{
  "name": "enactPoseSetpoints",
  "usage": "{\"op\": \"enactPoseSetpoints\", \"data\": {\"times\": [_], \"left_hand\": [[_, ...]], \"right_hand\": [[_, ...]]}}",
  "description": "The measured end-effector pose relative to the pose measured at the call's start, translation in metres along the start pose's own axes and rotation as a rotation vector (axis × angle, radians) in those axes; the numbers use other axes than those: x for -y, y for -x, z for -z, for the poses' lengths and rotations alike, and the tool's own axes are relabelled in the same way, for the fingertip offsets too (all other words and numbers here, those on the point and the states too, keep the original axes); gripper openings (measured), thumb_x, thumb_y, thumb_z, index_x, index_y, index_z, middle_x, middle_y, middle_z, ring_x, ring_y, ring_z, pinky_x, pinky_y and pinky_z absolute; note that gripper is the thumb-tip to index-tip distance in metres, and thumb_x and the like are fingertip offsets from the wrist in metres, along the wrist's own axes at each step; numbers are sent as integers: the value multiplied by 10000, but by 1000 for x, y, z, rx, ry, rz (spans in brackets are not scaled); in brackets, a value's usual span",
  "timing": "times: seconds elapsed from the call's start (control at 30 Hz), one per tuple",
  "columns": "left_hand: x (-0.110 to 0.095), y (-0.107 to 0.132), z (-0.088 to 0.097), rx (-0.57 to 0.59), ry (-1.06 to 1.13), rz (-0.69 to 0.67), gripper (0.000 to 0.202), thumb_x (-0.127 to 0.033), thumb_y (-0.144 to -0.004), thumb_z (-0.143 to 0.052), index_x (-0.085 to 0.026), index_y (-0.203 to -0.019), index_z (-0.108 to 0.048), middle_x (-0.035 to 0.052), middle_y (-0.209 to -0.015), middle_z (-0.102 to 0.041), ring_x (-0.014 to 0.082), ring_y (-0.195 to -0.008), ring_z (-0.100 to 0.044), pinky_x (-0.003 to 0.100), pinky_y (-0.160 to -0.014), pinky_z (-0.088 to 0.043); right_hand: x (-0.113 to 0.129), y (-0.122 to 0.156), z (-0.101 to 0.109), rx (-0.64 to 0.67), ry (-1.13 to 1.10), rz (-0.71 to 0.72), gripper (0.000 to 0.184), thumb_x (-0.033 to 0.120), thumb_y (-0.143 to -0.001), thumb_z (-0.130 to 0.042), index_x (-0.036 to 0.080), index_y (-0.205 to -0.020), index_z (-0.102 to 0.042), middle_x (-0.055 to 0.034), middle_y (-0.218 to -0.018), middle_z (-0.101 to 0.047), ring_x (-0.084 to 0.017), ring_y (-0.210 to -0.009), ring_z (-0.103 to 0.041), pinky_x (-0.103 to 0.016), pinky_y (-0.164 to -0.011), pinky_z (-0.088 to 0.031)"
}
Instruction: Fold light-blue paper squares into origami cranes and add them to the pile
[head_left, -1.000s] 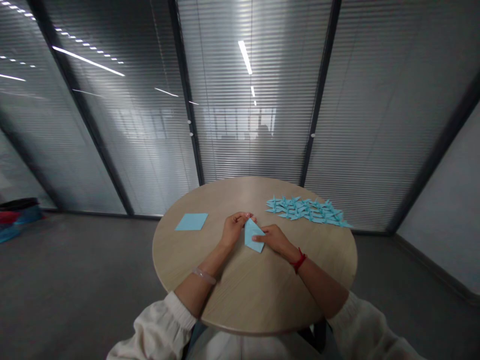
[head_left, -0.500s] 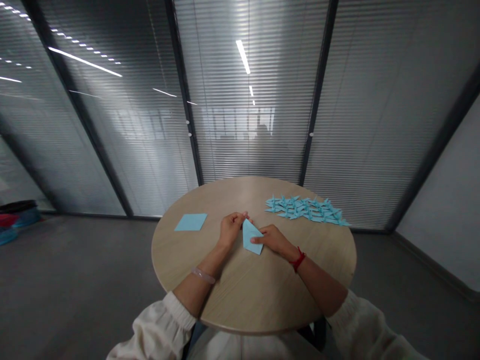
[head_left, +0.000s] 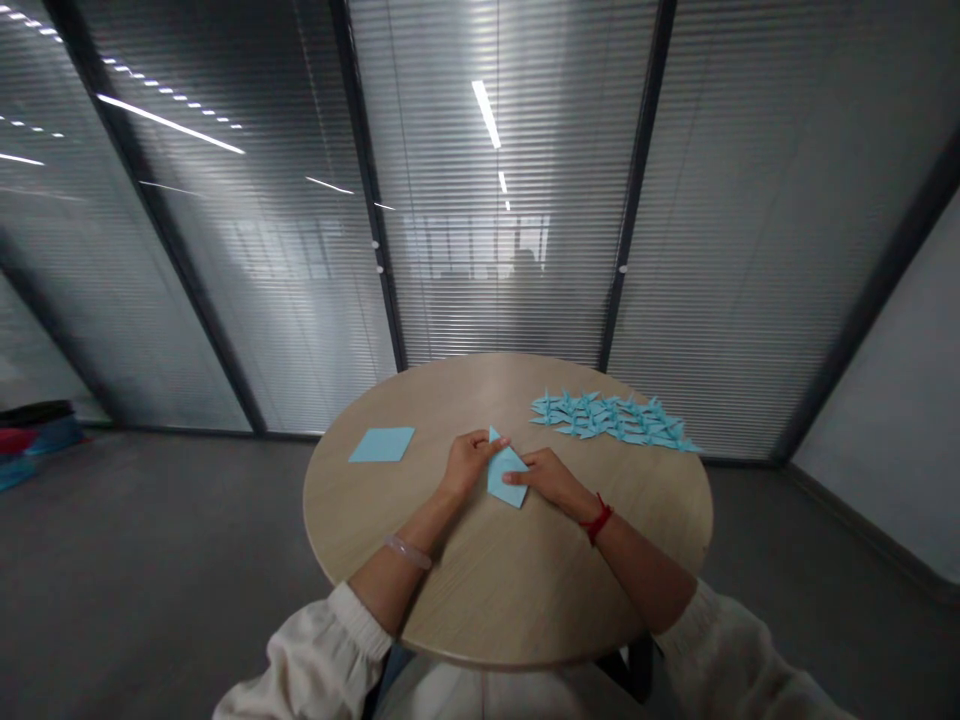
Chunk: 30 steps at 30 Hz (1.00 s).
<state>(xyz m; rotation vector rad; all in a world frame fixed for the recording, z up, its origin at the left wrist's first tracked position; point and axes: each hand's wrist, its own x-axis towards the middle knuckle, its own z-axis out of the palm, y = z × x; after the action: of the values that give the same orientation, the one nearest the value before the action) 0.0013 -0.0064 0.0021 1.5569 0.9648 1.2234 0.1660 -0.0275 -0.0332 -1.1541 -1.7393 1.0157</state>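
Observation:
A light blue folded paper (head_left: 507,477) lies on the round wooden table (head_left: 510,580) between my hands. My left hand (head_left: 466,462) pinches its upper corner with closed fingers. My right hand (head_left: 551,477) presses on its right side, fingers curled onto the sheet. A flat light blue square sheet (head_left: 382,444) lies to the left of my left hand. At the table's far right lie several folded light blue paper cranes (head_left: 611,420).
Glass walls with lowered blinds (head_left: 495,200) stand behind the table. Grey floor surrounds it. Some coloured items (head_left: 30,430) lie on the floor at the far left.
My left hand has lowered a little and now grips the paper's top corner closer to the table. The paper's upper flap has shifted slightly. My right hand stayed on the sheet.

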Motion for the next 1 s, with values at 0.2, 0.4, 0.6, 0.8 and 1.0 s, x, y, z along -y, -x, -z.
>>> {"op": "enactPoseSetpoints", "data": {"times": [0.2,0.4,0.6,0.8,1.0], "left_hand": [[5,0,0,-13,22,-1,428,-504,-566,-743,-132,-540,-531,-50,-463,-422,51,-410,-331,196,-408,-215],[6,-1,0,65,23,-8,370,-479,-605,-726,-127,-665,-632,22,-622,-593,115,-535,-501,223,-498,-366],[5,-3,4,14,-126,-147,319,-461,-618,-711,-147,-627,-659,42,-688,-605,166,-689,-553,259,-644,-430],[12,-7,5,7,-212,-179,304,-440,-624,-703,-145,-628,-632,29,-708,-564,149,-675,-533,252,-631,-419],[9,-6,4,33,-273,-206,315,-443,-601,-717,-159,-565,-587,5,-643,-521,131,-625,-483,229,-577,-379]], "right_hand": [[0,0,-1,8,-11,4,433,498,-629,-687,73,-706,-709,9,-557,-555,-108,-530,-471,-206,-519,-345],[-3,-2,0,2,-20,-2,451,509,-617,-699,74,-735,-715,-5,-585,-594,-120,-549,-500,-215,-539,-370],[-1,-1,-2,9,-20,-9,441,502,-622,-701,73,-723,-699,-3,-599,-590,-115,-553,-494,-215,-539,-362],[-1,-5,-2,-58,-99,101,403,512,-740,-588,116,-774,-651,-3,-654,-578,-107,-591,-475,-210,-545,-351],[-4,-5,0,-90,-46,131,378,484,-756,-567,120,-709,-656,-17,-662,-599,-123,-623,-494,-224,-584,-373]]}}
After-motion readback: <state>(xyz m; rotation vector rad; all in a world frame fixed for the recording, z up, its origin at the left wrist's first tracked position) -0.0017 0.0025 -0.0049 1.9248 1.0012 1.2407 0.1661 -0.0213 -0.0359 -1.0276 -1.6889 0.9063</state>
